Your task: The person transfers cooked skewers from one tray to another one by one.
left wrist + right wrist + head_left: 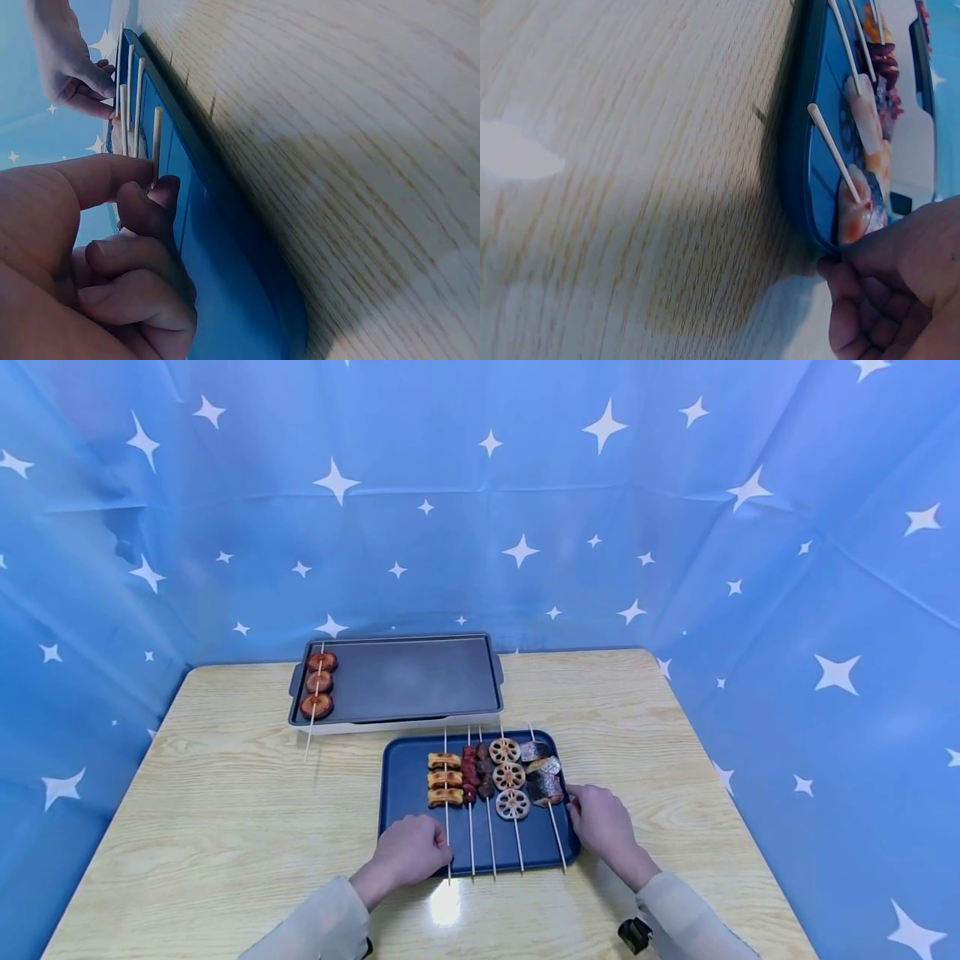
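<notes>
My left hand [412, 850] pinches the stick of a skewer with yellow, browned pieces [445, 779]. In the left wrist view, that stick [157, 139] stands between thumb and fingertip, and the other fingers are curled. The skewer lies leftmost on a blue tray [405, 760]. Gripping the tray's right rim is my right hand [603, 822], thumb at the edge and fingers curled. To the right of the yellow skewer lie a red meat skewer [469, 772], a dark brown meat skewer [484, 770], a lotus root skewer [509, 775] and a fish skewer [545, 777].
Behind the blue tray stands a dark rectangular griddle [412, 677] with a pale base. A skewer of round brown slices [318, 683] lies at its left end, stick reaching over the front rim. Blue star-patterned cloth [420, 527] hangs around the wooden table [225, 818].
</notes>
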The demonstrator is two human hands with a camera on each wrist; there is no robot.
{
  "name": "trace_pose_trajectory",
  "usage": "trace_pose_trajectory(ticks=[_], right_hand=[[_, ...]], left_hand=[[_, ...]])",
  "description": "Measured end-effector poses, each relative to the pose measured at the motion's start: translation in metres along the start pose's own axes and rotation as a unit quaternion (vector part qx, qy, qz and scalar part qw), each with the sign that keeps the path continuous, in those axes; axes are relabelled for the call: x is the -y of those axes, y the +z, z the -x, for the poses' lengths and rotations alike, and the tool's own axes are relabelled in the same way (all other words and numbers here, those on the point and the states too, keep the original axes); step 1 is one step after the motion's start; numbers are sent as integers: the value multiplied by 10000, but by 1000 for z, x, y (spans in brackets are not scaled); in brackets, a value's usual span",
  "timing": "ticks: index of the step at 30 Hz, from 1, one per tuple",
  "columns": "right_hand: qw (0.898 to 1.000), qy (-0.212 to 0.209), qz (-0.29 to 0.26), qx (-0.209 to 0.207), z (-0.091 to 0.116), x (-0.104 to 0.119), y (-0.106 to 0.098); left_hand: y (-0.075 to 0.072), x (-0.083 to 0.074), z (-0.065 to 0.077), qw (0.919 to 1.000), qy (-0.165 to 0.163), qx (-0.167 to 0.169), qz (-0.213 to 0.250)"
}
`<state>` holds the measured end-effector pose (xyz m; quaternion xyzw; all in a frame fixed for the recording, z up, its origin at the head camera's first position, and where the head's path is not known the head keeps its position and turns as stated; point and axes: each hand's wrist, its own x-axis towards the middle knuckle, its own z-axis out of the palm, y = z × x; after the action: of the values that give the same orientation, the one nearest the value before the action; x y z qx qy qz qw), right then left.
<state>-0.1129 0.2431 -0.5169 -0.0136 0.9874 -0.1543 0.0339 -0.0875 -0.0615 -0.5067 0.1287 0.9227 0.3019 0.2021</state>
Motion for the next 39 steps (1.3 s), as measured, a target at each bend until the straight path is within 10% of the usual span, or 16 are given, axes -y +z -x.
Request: trace_pose_trajectory(ticks=[21, 39], right_hand=[[10000, 8, -70, 35, 0, 2, -1], [10000, -5, -74, -5, -1, 0, 1]], left_hand=[[-8, 4, 0, 9994, -48, -298, -192], [-78, 19, -4, 9926, -618, -1047, 19]])
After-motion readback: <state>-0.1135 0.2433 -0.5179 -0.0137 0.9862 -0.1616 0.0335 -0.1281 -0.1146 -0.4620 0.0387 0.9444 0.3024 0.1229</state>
